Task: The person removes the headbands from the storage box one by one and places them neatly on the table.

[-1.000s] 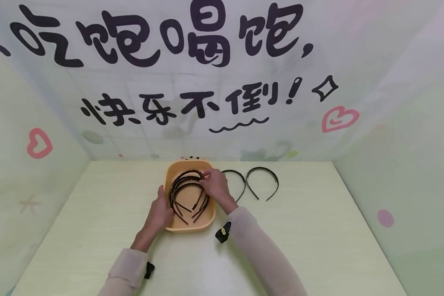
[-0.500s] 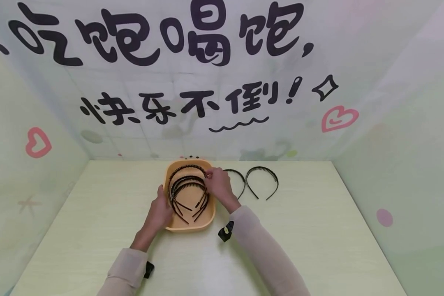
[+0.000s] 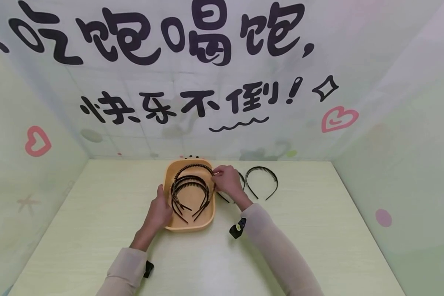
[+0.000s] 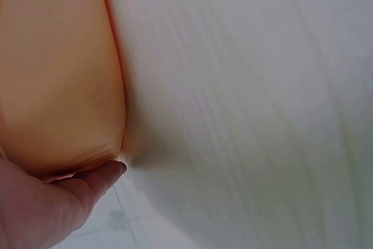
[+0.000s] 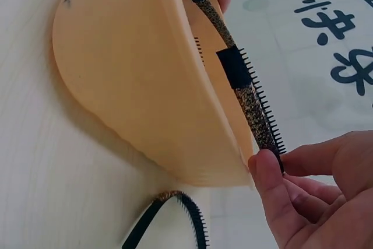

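Note:
My right hand (image 3: 228, 179) pinches a black toothed headband (image 3: 194, 165) by its right side, between thumb and fingers. In the right wrist view, gold speckles and a plain black band show on this headband (image 5: 256, 112), which rises past the rim of an orange plastic basin (image 5: 134, 80). Several black headbands (image 3: 190, 186) lie overlapped in the basin (image 3: 188, 227). My left hand (image 3: 159, 211) holds the basin at its left wall; in the left wrist view that hand (image 4: 52, 202) touches the basin's outer edge (image 4: 64, 86).
Two more headbands lie on the pale table (image 3: 296, 238), right of the basin: one fully visible headband (image 3: 276, 186) and one headband (image 3: 243, 181) partly behind my right hand. A printed wall (image 3: 192, 139) stands close behind the basin.
My right hand has moved right toward the basin's right rim, drawing the pinched headband up and away from the overlapped ones. My left hand and the basin stay about where they were.

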A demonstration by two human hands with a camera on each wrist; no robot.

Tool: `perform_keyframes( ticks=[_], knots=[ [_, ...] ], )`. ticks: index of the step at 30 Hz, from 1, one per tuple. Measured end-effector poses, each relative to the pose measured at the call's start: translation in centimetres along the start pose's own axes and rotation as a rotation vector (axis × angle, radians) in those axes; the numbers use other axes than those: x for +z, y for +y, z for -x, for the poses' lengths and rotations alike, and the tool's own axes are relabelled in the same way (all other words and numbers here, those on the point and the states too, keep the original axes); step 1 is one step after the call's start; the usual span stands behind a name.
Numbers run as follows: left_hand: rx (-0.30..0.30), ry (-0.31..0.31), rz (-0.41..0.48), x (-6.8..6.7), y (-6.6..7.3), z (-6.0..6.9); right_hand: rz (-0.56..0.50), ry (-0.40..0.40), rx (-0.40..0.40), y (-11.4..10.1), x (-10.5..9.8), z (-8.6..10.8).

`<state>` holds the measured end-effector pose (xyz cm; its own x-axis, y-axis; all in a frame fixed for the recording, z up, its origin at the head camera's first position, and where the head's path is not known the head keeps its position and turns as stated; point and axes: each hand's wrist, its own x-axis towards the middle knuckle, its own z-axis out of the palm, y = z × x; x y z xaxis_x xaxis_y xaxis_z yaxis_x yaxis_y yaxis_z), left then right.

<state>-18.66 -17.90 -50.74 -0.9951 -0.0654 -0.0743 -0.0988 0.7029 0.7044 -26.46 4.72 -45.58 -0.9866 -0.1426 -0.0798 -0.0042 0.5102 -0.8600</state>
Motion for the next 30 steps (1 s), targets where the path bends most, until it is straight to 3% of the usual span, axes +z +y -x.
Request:
perform_keyframes(
  ticks=[7,12,23,30],
  knots=[
    [-0.025,-0.027,0.013,-0.1,0.0,-0.1,-0.169,-0.075,0.126,1.5,-1.4,-0.1],
    [-0.012,-0.016,0.009,0.0,-0.1,0.0,-0.243,-0.139,0.164,2.2,-2.0,0.1],
    [-0.010,-0.026,0.034,0.2,0.0,-0.1,-0.308,-0.224,0.196,3.2,-2.9,0.0],
    [-0.011,-0.037,0.040,0.0,-0.2,-0.1,-0.303,-0.213,0.193,3.7,-3.1,0.0]
  ],
)
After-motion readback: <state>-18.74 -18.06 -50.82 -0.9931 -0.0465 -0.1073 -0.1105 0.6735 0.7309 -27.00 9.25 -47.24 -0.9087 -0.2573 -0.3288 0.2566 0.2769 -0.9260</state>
